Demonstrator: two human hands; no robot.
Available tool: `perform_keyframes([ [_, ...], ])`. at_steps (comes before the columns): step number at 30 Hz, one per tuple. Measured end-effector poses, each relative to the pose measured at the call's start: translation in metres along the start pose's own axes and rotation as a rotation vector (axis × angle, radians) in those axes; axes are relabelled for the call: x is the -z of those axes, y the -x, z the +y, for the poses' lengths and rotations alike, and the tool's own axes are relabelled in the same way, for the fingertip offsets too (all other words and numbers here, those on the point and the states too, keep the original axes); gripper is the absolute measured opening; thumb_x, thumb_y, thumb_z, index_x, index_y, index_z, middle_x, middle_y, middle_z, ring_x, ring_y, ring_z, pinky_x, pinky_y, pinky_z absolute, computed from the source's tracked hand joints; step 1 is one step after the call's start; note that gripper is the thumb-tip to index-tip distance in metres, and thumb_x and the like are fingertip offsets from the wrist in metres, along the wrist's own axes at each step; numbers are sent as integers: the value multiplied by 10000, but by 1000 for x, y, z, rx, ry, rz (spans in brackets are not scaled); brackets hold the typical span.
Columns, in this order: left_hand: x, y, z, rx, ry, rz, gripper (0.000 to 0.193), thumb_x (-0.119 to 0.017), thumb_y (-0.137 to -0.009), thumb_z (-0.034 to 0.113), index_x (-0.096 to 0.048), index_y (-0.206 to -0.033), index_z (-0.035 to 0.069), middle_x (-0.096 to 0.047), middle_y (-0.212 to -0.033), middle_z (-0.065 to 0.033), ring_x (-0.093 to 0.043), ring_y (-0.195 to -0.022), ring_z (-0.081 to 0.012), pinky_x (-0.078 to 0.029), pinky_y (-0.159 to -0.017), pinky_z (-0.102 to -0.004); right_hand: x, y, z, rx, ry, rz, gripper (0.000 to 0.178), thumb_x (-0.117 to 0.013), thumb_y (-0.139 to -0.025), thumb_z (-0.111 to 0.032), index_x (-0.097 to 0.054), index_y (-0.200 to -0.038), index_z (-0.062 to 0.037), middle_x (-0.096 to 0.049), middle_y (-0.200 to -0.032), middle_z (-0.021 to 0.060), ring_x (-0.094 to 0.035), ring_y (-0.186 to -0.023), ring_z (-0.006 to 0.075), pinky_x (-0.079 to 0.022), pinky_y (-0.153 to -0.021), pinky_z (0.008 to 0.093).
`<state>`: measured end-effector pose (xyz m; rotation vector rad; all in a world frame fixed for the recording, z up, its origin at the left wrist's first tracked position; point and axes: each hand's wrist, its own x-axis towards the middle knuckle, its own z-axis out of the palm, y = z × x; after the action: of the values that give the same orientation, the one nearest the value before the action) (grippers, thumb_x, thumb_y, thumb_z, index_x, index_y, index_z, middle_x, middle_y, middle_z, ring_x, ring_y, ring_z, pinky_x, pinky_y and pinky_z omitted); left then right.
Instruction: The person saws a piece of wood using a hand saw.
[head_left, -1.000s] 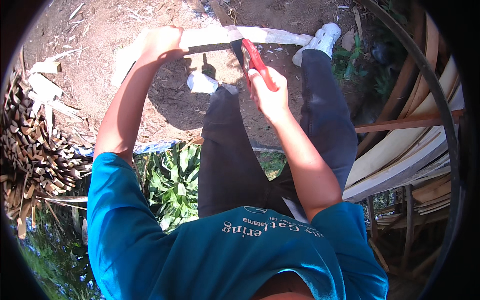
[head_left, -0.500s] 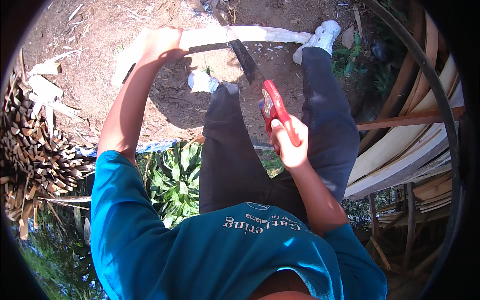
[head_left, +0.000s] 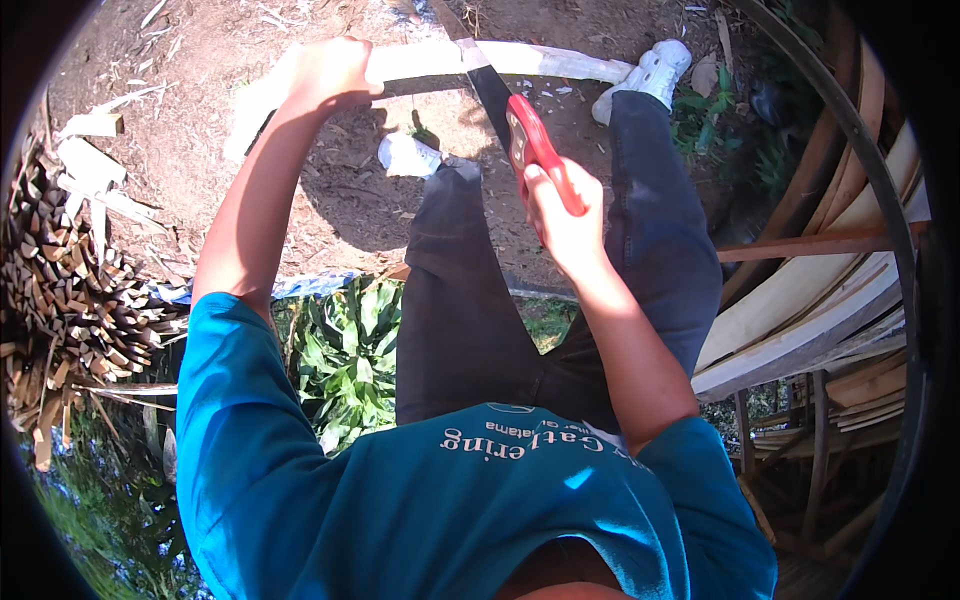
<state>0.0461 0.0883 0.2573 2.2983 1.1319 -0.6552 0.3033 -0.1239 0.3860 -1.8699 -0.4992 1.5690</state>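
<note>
A long pale strip of wood (head_left: 560,62) stretches across the top of the view, its right end against my white shoe. My left hand (head_left: 330,72) is closed round the strip's left part; bright sunlight washes out detail there. In my right hand (head_left: 565,205) is a hand saw (head_left: 530,135), gripped by its red handle. The saw's dark blade crosses the strip right of my left hand, and its far end reaches past the strip. Whether the teeth have cut into the wood cannot be made out.
Bare ground with wood chips (head_left: 200,60) lies ahead. A stack of split wood sticks (head_left: 80,290) stands at left, with offcuts (head_left: 95,165) beyond it. Long planks (head_left: 810,320) and a curved dark bar (head_left: 865,150) run along the right. A leafy plant (head_left: 350,350) grows near my left leg.
My right hand has pushed the saw forward, away from me and slightly left, so more blade lies beyond the strip. My left hand keeps its hold, shifted slightly.
</note>
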Motion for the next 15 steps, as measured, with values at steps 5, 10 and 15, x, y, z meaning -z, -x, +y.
perform_keyframes([
  [5,0,-3,-10,-15,-28,-10,376,-731,-740,352,-723,-959,47,-740,-935,-190,-736,-898,-347,-589,-828,-463,-10,-17,-14,-76,-11,-7,157,-678,-964,-128,-659,-847,-25,-564,-632,-51,-518,-548,37,-422,-516,249],
  [10,-3,15,-5,23,-19,30,371,-740,-727,352,-730,-942,50,-741,-939,-187,-737,-899,-344,-591,-825,-459,15,50,-26,-99,-21,-11,107,-671,-964,-87,-679,-901,-2,-568,-663,-58,-518,-588,20,-412,-546,225],
  [15,5,-3,-6,-48,-60,7,359,-725,-734,343,-730,-944,52,-744,-920,-189,-738,-878,-350,-591,-812,-468,-25,-47,-9,-94,-60,24,158,-685,-972,-131,-661,-863,-20,-546,-653,-63,-486,-565,22,-388,-516,231],
])
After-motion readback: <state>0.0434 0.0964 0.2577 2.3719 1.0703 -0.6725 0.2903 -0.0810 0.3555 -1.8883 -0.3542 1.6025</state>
